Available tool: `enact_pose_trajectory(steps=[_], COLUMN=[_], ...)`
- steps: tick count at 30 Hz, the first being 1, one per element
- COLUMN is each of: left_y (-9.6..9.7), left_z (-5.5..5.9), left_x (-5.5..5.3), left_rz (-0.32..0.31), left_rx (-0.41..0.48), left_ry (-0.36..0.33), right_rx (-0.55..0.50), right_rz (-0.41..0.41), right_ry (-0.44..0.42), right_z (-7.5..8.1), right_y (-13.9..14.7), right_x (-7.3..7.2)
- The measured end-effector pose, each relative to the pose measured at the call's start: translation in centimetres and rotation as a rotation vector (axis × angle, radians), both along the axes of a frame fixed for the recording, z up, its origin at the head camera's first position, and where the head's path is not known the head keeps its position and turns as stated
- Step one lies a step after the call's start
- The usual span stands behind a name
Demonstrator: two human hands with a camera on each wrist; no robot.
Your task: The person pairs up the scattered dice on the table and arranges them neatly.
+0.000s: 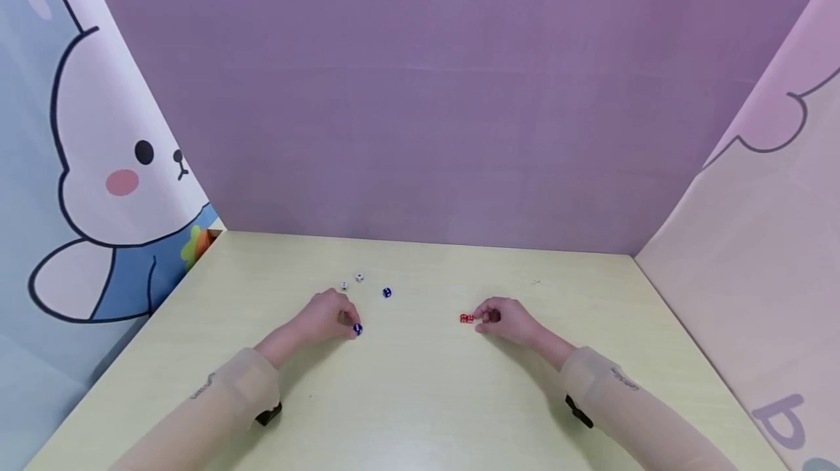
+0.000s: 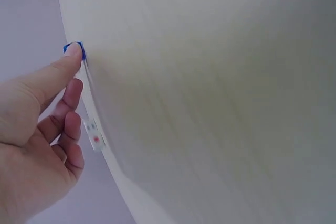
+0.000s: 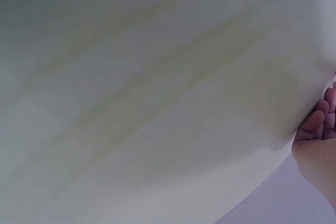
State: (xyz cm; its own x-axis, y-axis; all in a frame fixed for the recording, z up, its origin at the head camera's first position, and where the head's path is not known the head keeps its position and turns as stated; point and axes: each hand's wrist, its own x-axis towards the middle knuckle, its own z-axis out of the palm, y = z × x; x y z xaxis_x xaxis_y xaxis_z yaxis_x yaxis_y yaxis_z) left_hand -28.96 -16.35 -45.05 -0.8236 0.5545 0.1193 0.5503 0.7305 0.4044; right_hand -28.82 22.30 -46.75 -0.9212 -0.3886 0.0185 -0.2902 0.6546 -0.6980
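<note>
My left hand [image 1: 326,319] pinches a blue die [image 1: 357,329] between thumb and fingers, low over the table. In the left wrist view the thumb presses on this blue die [image 2: 74,50]. Just beyond that hand lie two small white dice, one nearer [image 1: 344,286] and one farther [image 1: 359,278]. A second blue die [image 1: 387,292] sits to their right. My right hand [image 1: 508,319] has its thumb and fingertips at the right-hand one of two red dice [image 1: 467,318] that stand side by side, and appears to pinch it. The right wrist view shows only curled fingers [image 3: 315,121], with no die visible.
The pale wooden table [image 1: 420,398] reaches back to a purple panel [image 1: 420,106]. A panel with a cartoon rabbit [image 1: 98,187] stands along the left side, and a pale pink printed panel [image 1: 774,238] along the right.
</note>
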Motion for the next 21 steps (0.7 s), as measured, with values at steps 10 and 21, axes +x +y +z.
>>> enact_pose_trajectory(steps=[10,21], left_y=[4.4,8.5], left_z=[0.2,0.5], left_x=[1.3,2.1], left_rz=[0.032,-0.018], left_rx=[-0.025,0.011], left_ry=[-0.021,0.0], right_rx=[0.015,0.015], right_rz=[0.006,0.016], right_ry=[0.018,0.009], right_z=[-0.2,-0.2], right_y=[0.2,0.0], right_x=[0.3,1.3])
